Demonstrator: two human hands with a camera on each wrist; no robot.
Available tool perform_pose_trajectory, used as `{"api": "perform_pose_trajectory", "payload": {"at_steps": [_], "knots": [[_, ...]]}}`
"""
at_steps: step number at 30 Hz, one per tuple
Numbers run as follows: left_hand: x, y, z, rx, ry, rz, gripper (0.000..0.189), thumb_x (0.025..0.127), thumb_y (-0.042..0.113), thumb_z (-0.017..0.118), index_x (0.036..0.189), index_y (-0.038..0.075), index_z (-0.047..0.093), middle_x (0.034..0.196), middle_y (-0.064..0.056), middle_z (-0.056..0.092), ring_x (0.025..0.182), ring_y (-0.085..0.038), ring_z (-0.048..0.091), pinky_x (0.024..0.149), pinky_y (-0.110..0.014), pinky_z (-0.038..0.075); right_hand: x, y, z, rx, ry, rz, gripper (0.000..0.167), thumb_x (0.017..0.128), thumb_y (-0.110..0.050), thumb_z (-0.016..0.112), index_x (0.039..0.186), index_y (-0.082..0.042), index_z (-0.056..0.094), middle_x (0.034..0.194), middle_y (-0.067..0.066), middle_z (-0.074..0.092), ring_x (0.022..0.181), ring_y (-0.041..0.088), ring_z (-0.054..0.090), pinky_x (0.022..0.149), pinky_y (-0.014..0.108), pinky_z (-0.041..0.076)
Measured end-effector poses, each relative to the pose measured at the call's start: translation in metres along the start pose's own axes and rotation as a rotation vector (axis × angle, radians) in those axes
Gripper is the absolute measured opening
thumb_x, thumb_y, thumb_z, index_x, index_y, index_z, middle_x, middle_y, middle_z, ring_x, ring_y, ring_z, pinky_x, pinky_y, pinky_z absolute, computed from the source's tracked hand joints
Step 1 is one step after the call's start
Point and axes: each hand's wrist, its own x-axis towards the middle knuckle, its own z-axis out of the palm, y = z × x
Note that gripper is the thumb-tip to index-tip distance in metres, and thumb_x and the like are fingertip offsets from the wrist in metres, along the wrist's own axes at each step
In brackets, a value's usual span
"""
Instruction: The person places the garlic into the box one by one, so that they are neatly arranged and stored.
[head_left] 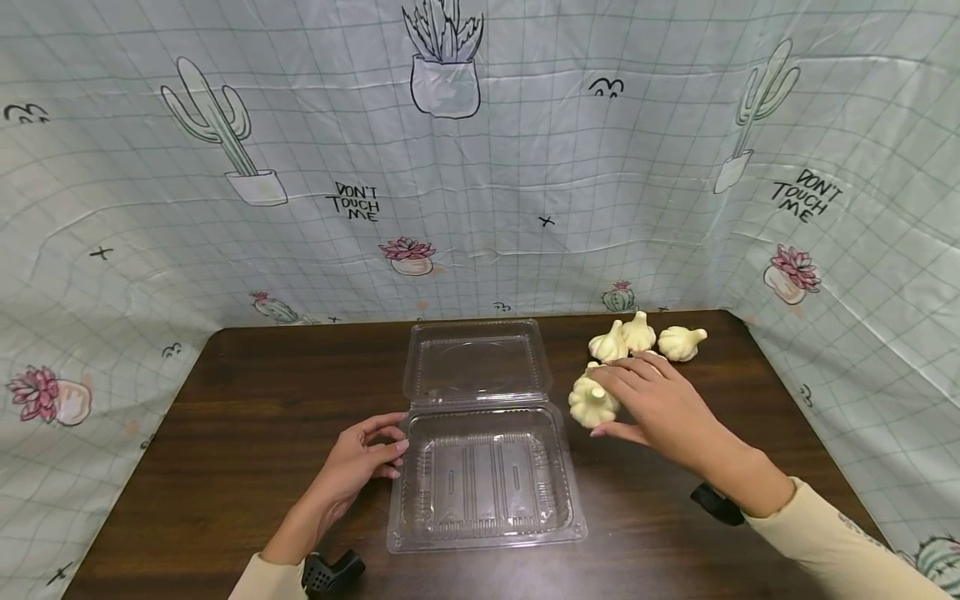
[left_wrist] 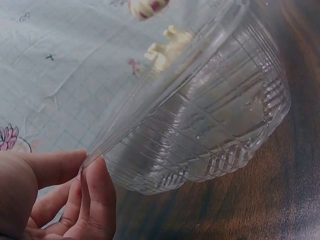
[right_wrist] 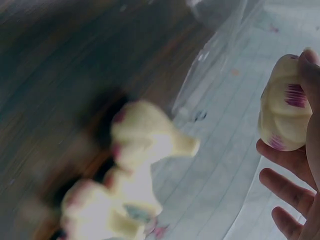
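A clear plastic clamshell container [head_left: 487,475] lies open on the dark table, its lid [head_left: 477,360] folded back toward the wall. My left hand [head_left: 366,457] pinches the container's left rim between thumb and fingers; the left wrist view shows the thin edge between them. To the right of the container, my right hand [head_left: 663,408] holds a garlic bulb [head_left: 592,403], pale with purple patches in the right wrist view. Thumb and index finger grip it there, the other fingers stretched beside it. Behind that hand sit several more garlic bulbs [head_left: 681,342], some partly hidden by the fingers.
A white grid-patterned cloth [head_left: 480,183] with cactus drawings stands behind and at both sides of the dark wooden table [head_left: 300,375]. Bare tabletop shows left of the container. The loose bulbs are grouped near the table's back right corner.
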Motion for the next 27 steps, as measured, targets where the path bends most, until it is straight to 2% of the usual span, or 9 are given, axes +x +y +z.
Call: {"api": "perform_pose_trajectory", "payload": {"at_steps": [7,16,22,27], "knots": [[0.002,0.001,0.000,-0.002,-0.014,0.004,0.049,0.102,-0.003,0.066,0.148,-0.008,0.051,0.106,-0.007,0.061,0.079,-0.012,0.064,0.067,-0.024,0.060,0.022,-0.019,0.013,0.045,-0.021,-0.086,0.079,0.104,-0.071,0.033,0.133,-0.005,0.067,0.117,0.007,0.074,0.108,0.031,0.066,0.100,0.052,0.052],[0.005,0.000,0.002,-0.020,-0.022,0.012,0.048,0.101,-0.004,0.066,0.146,-0.010,0.051,0.104,-0.005,0.062,0.077,-0.011,0.064,0.065,-0.022,0.059,0.046,-0.040,0.032,0.058,-0.071,-0.189,0.074,0.097,-0.069,0.049,0.132,-0.007,0.067,0.121,0.003,0.074,0.110,0.027,0.064,0.102,0.045,0.051],[0.005,-0.001,0.002,-0.022,-0.018,0.013,0.047,0.101,-0.005,0.066,0.146,-0.010,0.051,0.104,-0.005,0.061,0.077,-0.011,0.064,0.064,-0.022,0.059,0.060,-0.054,0.040,0.057,-0.101,-0.241,0.074,0.085,-0.067,0.068,0.131,-0.008,0.068,0.124,0.001,0.073,0.110,0.023,0.064,0.103,0.040,0.051],[0.005,-0.002,0.002,-0.024,-0.013,0.011,0.047,0.101,-0.005,0.066,0.146,-0.010,0.051,0.104,-0.005,0.062,0.077,-0.011,0.064,0.064,-0.022,0.059,0.072,-0.065,0.045,0.044,-0.152,-0.269,0.074,0.084,-0.068,0.071,0.130,-0.011,0.068,0.122,-0.002,0.073,0.113,0.021,0.064,0.106,0.038,0.050]]}}
